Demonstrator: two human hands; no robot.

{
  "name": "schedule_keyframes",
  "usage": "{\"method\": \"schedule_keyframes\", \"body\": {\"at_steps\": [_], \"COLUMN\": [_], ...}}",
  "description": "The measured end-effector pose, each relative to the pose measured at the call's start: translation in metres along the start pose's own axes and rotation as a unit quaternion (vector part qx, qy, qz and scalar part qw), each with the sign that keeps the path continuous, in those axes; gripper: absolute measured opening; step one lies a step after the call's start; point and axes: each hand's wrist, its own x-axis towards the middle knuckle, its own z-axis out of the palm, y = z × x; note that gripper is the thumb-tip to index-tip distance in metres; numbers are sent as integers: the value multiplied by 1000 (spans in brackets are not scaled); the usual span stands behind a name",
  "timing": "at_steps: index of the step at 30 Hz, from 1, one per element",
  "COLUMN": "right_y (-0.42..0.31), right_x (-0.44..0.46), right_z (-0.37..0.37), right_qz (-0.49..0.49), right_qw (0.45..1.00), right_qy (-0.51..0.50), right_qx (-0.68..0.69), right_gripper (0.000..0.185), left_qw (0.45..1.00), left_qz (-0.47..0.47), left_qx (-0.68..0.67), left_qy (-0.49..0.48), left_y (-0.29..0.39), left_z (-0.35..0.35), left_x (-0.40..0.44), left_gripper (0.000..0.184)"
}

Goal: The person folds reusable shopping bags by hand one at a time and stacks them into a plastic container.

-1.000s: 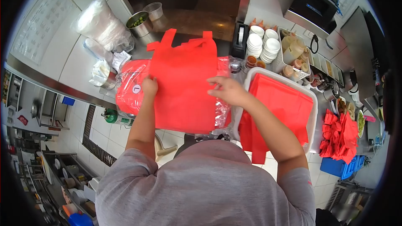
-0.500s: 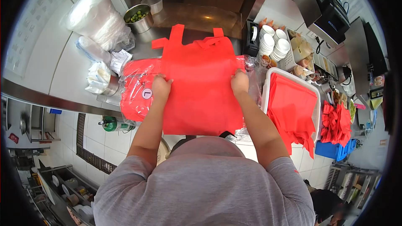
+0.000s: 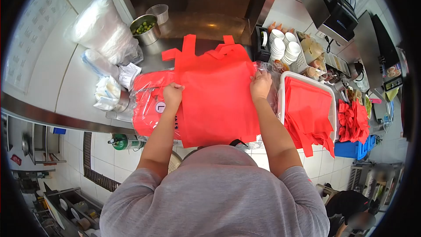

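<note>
A red fabric tote bag (image 3: 219, 101) lies spread in front of me, its handles pointing away from me. My left hand (image 3: 173, 95) is closed in a pinch on the bag's left edge. On the opposite edge, my right hand (image 3: 261, 84) has its fingers curled over the fabric, fingertips partly hidden. Beneath the bag is a clear plastic pack of red bags (image 3: 147, 90) with a round "L" sticker (image 3: 160, 107). Some dark print shows beside my left wrist.
Right of me, a white tray (image 3: 283, 83) holds a stack of red bags (image 3: 309, 109). Beyond it stand stacked white cups (image 3: 277, 46). At the back left are a metal pot of green fruit (image 3: 144, 28) and plastic bags (image 3: 98, 28). A person (image 3: 348, 204) is at lower right.
The tote bag has shifted slightly right with both hands at its edges. Dark print now shows by my left wrist. More of the other person is visible at lower right.
</note>
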Motion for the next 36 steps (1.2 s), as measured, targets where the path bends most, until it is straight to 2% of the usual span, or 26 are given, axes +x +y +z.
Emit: {"method": "schedule_keyframes", "body": {"at_steps": [5, 7, 8, 9, 10, 11, 12, 15, 16, 18, 19, 20, 21, 23, 24, 25, 26, 27, 29, 30, 31, 32, 33, 34, 35, 36], "right_y": [5, 8, 10, 8, 9, 18, 20, 24, 33, 52, 61, 67, 70, 55, 60, 66, 72, 74, 71, 72, 85, 102, 120, 147, 163, 184], "right_x": [14, 24, 30, 37, 43, 53, 58, 75, 78, 87, 85, 82, 80, 69, 65, 62, 61, 63, 67, 67, 66, 67, 68, 67, 64, 63], "right_z": [-15, -16, -22, -36, -47, -52, -67, -131, -135, -138, -138, -135, -139, -183, -188, -191, -194, -205, -249, -271, -276, -283, -290, -290, -299, -301], "right_qz": [-34, -11, -7, 107, 213, 257, 258, 228, 229, 122, 68, 107, 186, 236, 236, 138, 37, 37, -48, 6, 9, 29, 49, 54, 70, 46], "right_qw": [997, 991, 990, 954, 882, 789, 756, 692, 694, 888, 950, 949, 905, 802, 803, 816, 820, 820, 760, 746, 747, 785, 819, 805, 788, 734], "right_qy": [67, 77, 83, 86, 86, 83, 90, 130, 136, 88, 58, 23, -15, -49, -44, -51, -59, -57, -251, -334, -331, -321, -310, -261, -212, -181], "right_qx": [22, 111, 109, 265, 412, 552, 595, 672, 669, 434, 300, 296, 383, 547, 546, 560, 568, 568, 597, 576, 576, 530, 481, 530, 573, 653], "right_gripper": [7, 6, 6, 7, 9, 11, 11, 8, 8, 24, 39, 61, 67, 72, 72, 70, 68, 68, 62, 54, 54, 51, 48, 45, 30, 22], "left_qw": [996, 944, 928, 928, 922, 917, 916, 873, 862, 872, 889, 873, 867, 854, 832, 831, 821, 800, 793, 783, 805, 820, 792, 730, 728, 739], "left_qz": [-14, -43, -8, -2, 7, 14, 17, 177, 207, 243, 253, 306, 316, 394, 441, 443, 514, 578, 588, 600, 570, 534, 547, 579, 577, 538], "left_qx": [-86, -322, -366, -367, -382, -396, -397, -454, -461, -425, -380, -379, -384, -338, -336, -337, -247, -154, -156, -159, -163, -198, -264, -361, -365, -404], "left_qy": [-4, -60, -63, -68, -62, -57, -63, -12, -28, -16, 11, 28, 24, 23, 1, -2, -25, -46, -36, -24, 18, 50, 62, 36, 60, 44], "left_y": [28, 60, 65, 78, 102, 123, 141, 204, 223, 238, 248, 258, 284, 326, 343, 359, 375, 389, 413, 426, 439, 451, 455, 464, 470, 475], "left_z": [-14, -24, -25, -32, -46, -56, -58, -57, -59, -46, -44, -38, -39, -43, -39, -34, -28, -24, -9, -2, -5, -10, -15, -20, -30, -34], "left_x": [8, 10, 19, 25, 25, 23, 22, 12, 10, 20, 24, 24, 13, -22, -34, -48, -64, -75, -83, -85, -84, -80, -63, -47, -37, -35], "left_gripper": [15, 11, 8, 8, 8, 8, 8, 5, 5, 5, 5, 7, 7, 8, 10, 10, 9, 9, 11, 13, 15, 8, 13, 13, 15, 16]}}
